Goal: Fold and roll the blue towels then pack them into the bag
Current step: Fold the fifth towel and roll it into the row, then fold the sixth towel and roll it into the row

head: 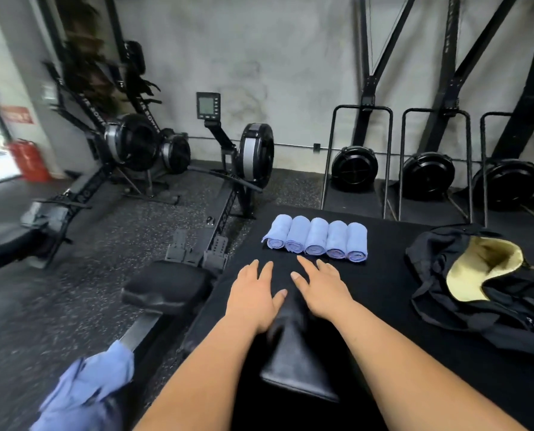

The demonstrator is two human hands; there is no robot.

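Blue towels (pixel 316 238), five tight rolls touching, far surface (pixel 384 290) edge. Left hand (pixel 253 295), right hand (pixel 323 289) flat, fingers spread, empty. Crumpled black bag (pixel 483 318), right edge.

Before me, the flat black matte platform (pixel 384 309) is plain, unpatterned. At its far edge: five rolled terry towels (pixel 316 239), uniform light blue. At its right side: soft black fabric bag (pixel 477 269), pale yellow lining. Left of it: black rubber floor (pixel 153 225), white-speckled; crumpled light-blue towel heap (pixel 85 393).
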